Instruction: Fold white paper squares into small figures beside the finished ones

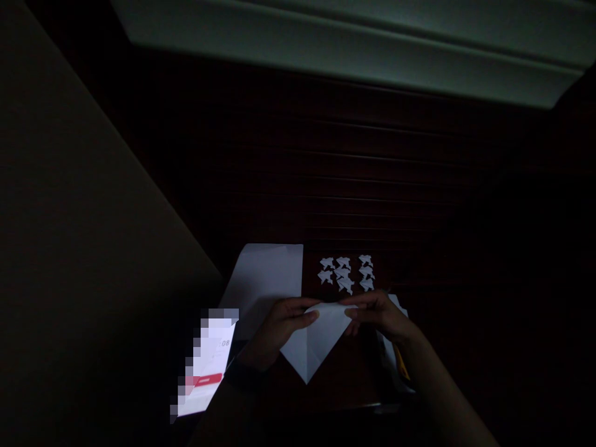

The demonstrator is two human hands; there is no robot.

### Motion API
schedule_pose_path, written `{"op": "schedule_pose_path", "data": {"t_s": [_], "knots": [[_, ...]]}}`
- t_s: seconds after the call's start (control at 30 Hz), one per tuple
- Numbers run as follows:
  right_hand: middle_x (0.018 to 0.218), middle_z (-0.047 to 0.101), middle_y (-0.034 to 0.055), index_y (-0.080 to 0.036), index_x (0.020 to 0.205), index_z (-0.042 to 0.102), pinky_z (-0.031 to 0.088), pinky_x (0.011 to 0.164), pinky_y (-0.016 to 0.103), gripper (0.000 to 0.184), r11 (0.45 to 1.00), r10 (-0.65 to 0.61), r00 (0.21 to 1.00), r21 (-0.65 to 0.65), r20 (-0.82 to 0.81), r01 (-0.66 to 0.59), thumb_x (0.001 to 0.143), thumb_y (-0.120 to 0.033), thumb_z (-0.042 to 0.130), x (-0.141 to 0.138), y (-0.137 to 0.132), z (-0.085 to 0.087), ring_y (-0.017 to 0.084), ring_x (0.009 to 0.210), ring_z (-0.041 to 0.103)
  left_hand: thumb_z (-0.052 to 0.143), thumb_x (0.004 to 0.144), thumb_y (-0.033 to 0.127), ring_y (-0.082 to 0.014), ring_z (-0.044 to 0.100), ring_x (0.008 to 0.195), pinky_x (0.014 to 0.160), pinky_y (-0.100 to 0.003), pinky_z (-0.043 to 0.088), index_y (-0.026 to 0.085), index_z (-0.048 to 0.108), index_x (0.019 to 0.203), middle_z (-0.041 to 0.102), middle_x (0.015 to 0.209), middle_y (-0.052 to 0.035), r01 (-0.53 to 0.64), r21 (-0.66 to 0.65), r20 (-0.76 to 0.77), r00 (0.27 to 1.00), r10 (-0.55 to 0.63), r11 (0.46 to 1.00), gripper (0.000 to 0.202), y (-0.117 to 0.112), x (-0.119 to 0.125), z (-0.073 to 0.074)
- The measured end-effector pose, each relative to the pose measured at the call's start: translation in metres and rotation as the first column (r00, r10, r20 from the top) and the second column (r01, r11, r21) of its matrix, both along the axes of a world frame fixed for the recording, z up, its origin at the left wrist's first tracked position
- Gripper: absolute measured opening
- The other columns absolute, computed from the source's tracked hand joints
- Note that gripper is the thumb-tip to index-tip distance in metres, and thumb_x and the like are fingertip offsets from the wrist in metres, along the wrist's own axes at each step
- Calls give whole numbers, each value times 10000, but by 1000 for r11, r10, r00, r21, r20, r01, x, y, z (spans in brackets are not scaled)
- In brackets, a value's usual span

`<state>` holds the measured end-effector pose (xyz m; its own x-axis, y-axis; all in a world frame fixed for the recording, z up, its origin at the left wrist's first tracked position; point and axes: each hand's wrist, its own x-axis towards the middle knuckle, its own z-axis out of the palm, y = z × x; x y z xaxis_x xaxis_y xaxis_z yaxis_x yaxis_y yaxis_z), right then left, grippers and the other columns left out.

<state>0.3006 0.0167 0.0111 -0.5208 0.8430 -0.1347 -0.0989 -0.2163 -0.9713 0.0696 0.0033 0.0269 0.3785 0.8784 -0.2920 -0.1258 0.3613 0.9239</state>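
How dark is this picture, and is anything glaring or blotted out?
Head view: mostly deep gloom, far right nearly black; the lit screen glares brightest, coarse blocks covering its left edge; the folded paper between left hand and right hand shows pale, creases visible.

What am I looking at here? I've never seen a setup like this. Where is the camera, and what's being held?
These are a person's own bare hands, not a machine. There is just one picture, from a camera worn on the person's head, looking forward and down; it is quite dark.

The left hand and right hand hold a creased white paper by its upper part, a pointed corner facing the person. Beyond it, on the dark table, are a large white sheet and a group of small folded paper shapes. A lit screen glows at the left. Something partly yellow by the right forearm is too dark to identify.
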Motion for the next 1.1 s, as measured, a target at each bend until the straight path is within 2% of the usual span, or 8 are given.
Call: {"op": "schedule_pose_path", "data": {"t_s": [0.2,0.33,0.73,0.97,1.1], "knots": [[697,696,113,-95,928,676,502,553,298,232,1000,25,999,12,-46,-25,749,-236,629,5,2,-3,197,605,653,669,674,282,-220,611,850,756,-307,430,169,679,933,697,907,-75,-17,41,-39,999,19,999,282,1,-1,0],[707,696,117,-94,884,686,494,558,290,192,1000,-24,998,16,-57,25,755,-221,620,7,4,-7,195,620,652,660,687,277,-216,616,825,744,-314,430,176,669,957,697,914,-76,23,19,-46,999,-22,1000,288,2,-3,-2],[706,691,101,-105,825,683,493,594,292,158,998,-55,998,28,-35,56,745,-229,628,8,3,-2,170,614,640,630,710,261,-206,610,847,755,-297,424,185,680,926,693,928,-68,-9,70,-64,998,13,998,234,1,-2,-6],[700,687,90,-112,797,688,491,583,278,159,993,-48,997,109,52,42,745,-249,626,6,5,-7,167,616,635,580,734,230,-217,589,892,776,-300,416,188,681,899,680,934,-55,36,157,-124,992,-16,987,198,-3,-5,3],[687,685,70,-121,786,691,489,574,258,131,991,-35,996,134,83,24,747,-226,624,4,5,-8,152,597,633,576,750,277,-207,582,880,776,-300,421,189,674,884,672,900,-54,57,200,-128,991,-32,978,188,-3,-1,8]]}}
